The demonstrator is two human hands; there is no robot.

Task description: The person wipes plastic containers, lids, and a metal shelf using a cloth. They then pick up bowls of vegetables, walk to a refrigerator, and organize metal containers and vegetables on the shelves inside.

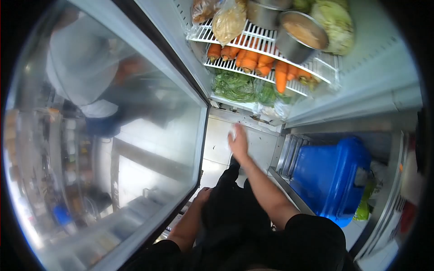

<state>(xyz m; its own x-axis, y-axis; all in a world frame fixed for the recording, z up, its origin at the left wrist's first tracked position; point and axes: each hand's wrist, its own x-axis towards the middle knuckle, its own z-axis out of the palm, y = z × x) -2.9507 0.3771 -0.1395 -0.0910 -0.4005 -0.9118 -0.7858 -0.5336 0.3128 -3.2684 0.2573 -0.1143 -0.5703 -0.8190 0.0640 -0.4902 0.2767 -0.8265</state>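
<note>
Blurred right hand [239, 142], half-hidden left hand [203, 195], cloudy door glass [167, 108].
The right fingertips smear together; the left fingers are mostly out of sight beside the dark trousers [233, 205]. Shapes in the glass, mirrored or seen through, blur past naming. The top edge crops the rear metal pot [264, 17]; the plastic bag's [229, 23] pale contents are unclear.

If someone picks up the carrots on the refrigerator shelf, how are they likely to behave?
The carrots will probably feel stiff, since they look thick and unbent. Their rounded sides suggest they could roll, especially if neighbours beside them shift.
</note>
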